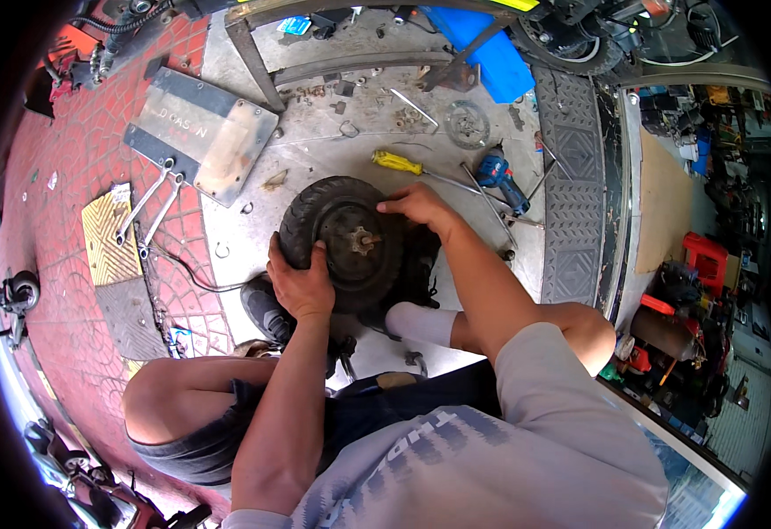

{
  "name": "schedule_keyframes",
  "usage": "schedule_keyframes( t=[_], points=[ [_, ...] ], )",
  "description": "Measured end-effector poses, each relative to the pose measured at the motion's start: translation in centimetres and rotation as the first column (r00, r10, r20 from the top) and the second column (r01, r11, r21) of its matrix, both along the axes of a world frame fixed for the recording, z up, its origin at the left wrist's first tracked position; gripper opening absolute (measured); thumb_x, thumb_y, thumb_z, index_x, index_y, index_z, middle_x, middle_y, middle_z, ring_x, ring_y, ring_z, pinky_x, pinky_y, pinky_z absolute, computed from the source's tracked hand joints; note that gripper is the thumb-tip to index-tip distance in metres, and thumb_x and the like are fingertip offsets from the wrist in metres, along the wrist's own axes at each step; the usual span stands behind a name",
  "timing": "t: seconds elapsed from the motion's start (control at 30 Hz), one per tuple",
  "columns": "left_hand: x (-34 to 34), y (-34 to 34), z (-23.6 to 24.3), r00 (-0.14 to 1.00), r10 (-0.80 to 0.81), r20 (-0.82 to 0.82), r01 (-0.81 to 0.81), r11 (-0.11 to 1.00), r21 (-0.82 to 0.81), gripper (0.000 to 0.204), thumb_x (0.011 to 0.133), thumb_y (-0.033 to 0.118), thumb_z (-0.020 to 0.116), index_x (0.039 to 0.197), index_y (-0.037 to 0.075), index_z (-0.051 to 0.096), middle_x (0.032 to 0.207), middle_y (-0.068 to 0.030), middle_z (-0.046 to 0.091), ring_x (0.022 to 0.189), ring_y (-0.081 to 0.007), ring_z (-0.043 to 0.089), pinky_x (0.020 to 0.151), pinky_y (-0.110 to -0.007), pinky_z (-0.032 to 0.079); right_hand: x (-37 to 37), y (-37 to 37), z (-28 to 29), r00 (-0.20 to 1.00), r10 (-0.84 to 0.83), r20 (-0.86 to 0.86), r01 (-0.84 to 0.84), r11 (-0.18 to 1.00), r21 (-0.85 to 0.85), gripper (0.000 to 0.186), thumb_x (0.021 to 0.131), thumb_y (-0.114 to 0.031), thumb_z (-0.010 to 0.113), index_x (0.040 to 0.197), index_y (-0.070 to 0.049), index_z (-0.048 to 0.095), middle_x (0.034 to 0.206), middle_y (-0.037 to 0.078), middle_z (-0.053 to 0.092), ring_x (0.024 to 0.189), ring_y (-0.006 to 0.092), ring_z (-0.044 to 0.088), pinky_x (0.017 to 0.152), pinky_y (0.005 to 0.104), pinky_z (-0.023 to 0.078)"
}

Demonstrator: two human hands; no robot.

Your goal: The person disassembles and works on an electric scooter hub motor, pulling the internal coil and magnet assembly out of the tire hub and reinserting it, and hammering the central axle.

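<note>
The left hand [300, 284] clasps the lower left rim of a small black wheel [341, 240], fingers wrapped over its tyre. The right hand [416, 205] presses curled fingers on the upper right edge, holding nothing else.

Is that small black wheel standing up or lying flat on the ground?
Lying flat: the wheel shows its round face and axle stub upward, left hand and right hand gripping its tyre.

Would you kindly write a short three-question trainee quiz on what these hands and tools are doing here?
1. True or false: both hands grip the small black wheel.
2. Which hand sits on the wheel's lower left edge?
3. The yellow-handled screwdriver lies: A) on the wheel, B) on the concrete beyond it, C) in a hand.

Key: 1 true, the other hand holds its upper right edge; 2 left; 3 B.
</note>
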State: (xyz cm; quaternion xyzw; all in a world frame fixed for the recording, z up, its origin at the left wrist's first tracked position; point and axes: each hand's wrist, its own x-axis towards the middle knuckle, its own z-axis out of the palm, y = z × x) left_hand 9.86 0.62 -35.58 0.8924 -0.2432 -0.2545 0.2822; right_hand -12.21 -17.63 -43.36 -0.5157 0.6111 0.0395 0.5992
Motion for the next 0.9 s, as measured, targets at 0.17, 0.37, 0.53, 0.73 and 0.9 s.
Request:
schedule_keyframes(
  t=[0.17,0.37,0.53,0.73,0.9],
  points=[
    [-0.1,-0.5,0.8,1.000,-0.014,-0.011,0.014,0.999,0.046,0.088,0.085,0.049,0.083,0.158,0.013,0.049,0.140,-0.0222,0.061,0.129,-0.0446,0.061,0.109,-0.051,0.049,0.8,-5.9,0.7,0.990,0.085,-0.110,-0.092,0.994,-0.065,0.040,0.085,-0.043,0.088,0.102,-0.007,0.085,0.095,0.009,0.083,0.088,0.0222,0.077,0.077,0.0378,0.059],
    [0.1,-0.1,0.4,1.000,-0.020,-0.008,0.020,1.000,-0.013,0.087,0.086,0.044,0.084,0.157,0.009,0.048,0.138,-0.0240,0.060,0.128,-0.0452,0.061,0.109,-0.051,0.049,4.0,-13.5,-2.2,0.941,-0.170,-0.293,-0.091,0.704,-0.704,0.020,0.087,-0.030,0.077,0.101,-0.018,0.084,0.103,0.016,0.081,0.100,0.0382,0.077,0.090,0.0478,0.060],
    [0.0,0.0,0.2,0.999,-0.037,-0.014,0.036,0.997,-0.068,0.087,0.086,0.039,0.084,0.157,0.006,0.048,0.137,-0.0247,0.059,0.127,-0.0458,0.061,0.109,-0.051,0.049,5.7,-16.6,-2.9,0.886,-0.190,-0.422,-0.232,0.607,-0.760,0.022,0.089,-0.027,0.073,0.108,-0.017,0.080,0.105,0.014,0.080,0.103,0.0385,0.076,0.091,0.0496,0.059],
    [0.0,-0.3,0.5,0.998,-0.028,-0.052,0.025,0.997,-0.068,0.088,0.088,0.043,0.085,0.155,0.000,0.049,0.143,-0.0271,0.061,0.133,-0.0428,0.059,0.114,-0.048,0.046,5.7,-17.1,-4.9,0.877,-0.171,-0.449,-0.300,0.536,-0.789,0.022,0.090,-0.026,0.073,0.110,-0.018,0.076,0.109,0.012,0.079,0.107,0.0375,0.074,0.092,0.0496,0.059],
    [-0.1,0.0,0.2,0.999,-0.036,-0.039,0.031,0.994,-0.109,0.085,0.086,0.037,0.084,0.157,0.005,0.048,0.138,-0.0254,0.059,0.128,-0.0457,0.060,0.110,-0.051,0.048,5.7,-17.2,-4.4,0.903,-0.129,-0.411,-0.284,0.540,-0.792,0.021,0.086,-0.023,0.073,0.106,-0.017,0.074,0.110,0.013,0.078,0.108,0.0399,0.072,0.092,0.0508,0.058]
  ],
)
